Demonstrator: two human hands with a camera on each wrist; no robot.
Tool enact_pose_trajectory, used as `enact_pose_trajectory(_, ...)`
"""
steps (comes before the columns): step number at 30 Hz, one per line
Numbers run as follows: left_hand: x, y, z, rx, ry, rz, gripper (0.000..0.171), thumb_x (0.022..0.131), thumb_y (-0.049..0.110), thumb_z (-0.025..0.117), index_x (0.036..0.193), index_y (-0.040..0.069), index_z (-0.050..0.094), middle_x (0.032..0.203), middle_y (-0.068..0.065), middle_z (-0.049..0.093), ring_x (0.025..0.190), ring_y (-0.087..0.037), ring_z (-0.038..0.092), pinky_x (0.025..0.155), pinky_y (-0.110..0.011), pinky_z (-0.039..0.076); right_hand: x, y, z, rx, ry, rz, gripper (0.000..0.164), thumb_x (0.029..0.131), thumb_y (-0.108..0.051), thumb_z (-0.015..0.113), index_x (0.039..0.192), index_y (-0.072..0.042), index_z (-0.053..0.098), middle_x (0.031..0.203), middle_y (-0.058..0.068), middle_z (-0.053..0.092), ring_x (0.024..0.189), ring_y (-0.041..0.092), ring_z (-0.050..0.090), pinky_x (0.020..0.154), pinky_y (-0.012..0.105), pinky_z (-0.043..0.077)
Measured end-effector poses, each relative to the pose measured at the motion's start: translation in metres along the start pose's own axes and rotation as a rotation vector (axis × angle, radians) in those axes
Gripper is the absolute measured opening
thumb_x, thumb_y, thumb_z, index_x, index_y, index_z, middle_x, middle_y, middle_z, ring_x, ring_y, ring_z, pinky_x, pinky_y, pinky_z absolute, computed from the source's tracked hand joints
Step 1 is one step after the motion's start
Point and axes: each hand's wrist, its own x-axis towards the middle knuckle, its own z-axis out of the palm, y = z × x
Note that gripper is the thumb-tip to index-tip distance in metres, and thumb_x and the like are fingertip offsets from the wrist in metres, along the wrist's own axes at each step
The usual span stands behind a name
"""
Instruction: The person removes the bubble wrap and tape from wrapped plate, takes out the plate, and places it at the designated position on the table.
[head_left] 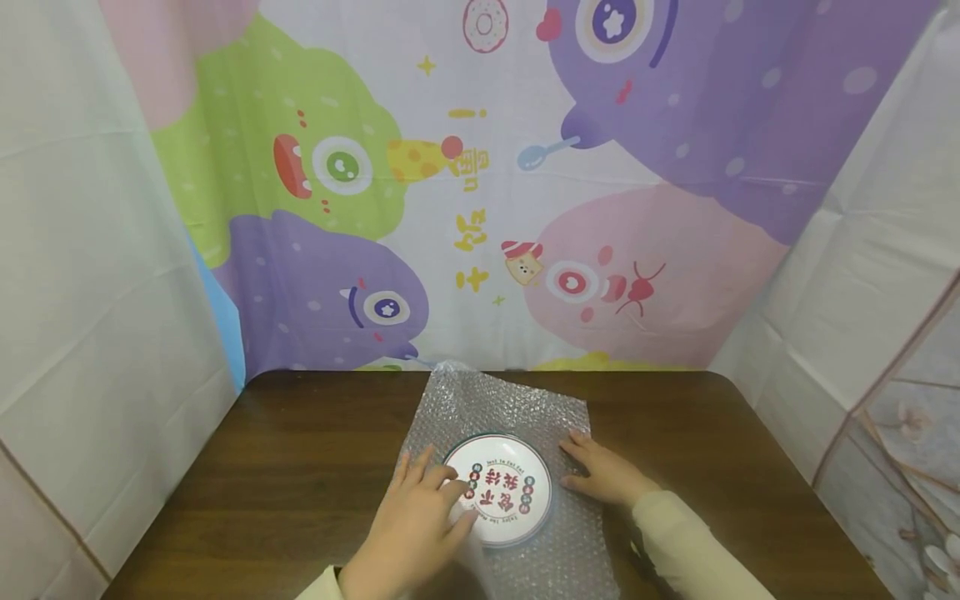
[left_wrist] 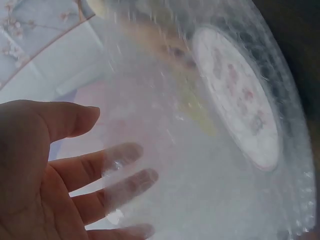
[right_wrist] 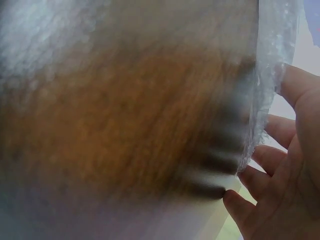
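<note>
A round white plate [head_left: 498, 490] with red characters and a dark rim lies on a sheet of bubble wrap [head_left: 510, 408]. My left hand [head_left: 416, 517] is at the left side of the wrap, its fingers spread near the plate's left rim. In the left wrist view several of its fingers show through the clear wrap [left_wrist: 170, 115], while the thumb stands apart from them. On the other side, my right hand [head_left: 611, 473] touches the wrap's right edge with fingers extended. The right wrist view shows its fingertips [right_wrist: 249, 181] along that edge.
Underneath is a dark brown wooden table [head_left: 315, 450] with rounded back corners. A cartoon-printed curtain [head_left: 480, 192] hangs behind it, and pale sheeting [head_left: 82, 275] covers the left side. A pale, flower-patterned covering [head_left: 900, 467] hangs at the right.
</note>
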Motion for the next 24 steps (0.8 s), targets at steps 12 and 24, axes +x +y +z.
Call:
enact_pose_trajectory(12, -0.021, -0.029, -0.011, -0.164, -0.143, -0.12, 0.035, 0.084, 0.036, 0.073, 0.108, 0.011, 0.072, 0.109, -0.004, 0.073, 0.106, -0.026, 0.067, 0.09, -0.049, 0.055, 0.0, 0.0, 0.001, 0.013, -0.001, 0.004, 0.07, 0.09, -0.038, 0.068, 0.146, -0.006, 0.044, 0.159, 0.021, 0.027, 0.145, 0.046, 0.026, 0.116, 0.064, 0.025)
enact_pose_trajectory(24, -0.033, -0.053, -0.007, -0.399, -0.401, -0.218, 0.062, 0.079, 0.037, 0.078, 0.13, 0.006, 0.06, 0.135, -0.014, 0.061, 0.13, -0.042, 0.051, 0.104, -0.063, 0.041, 0.0, -0.001, -0.003, -0.005, -0.002, -0.003, 0.068, 0.091, -0.038, 0.067, 0.146, -0.006, 0.044, 0.159, 0.022, 0.028, 0.144, 0.048, 0.026, 0.115, 0.066, 0.023)
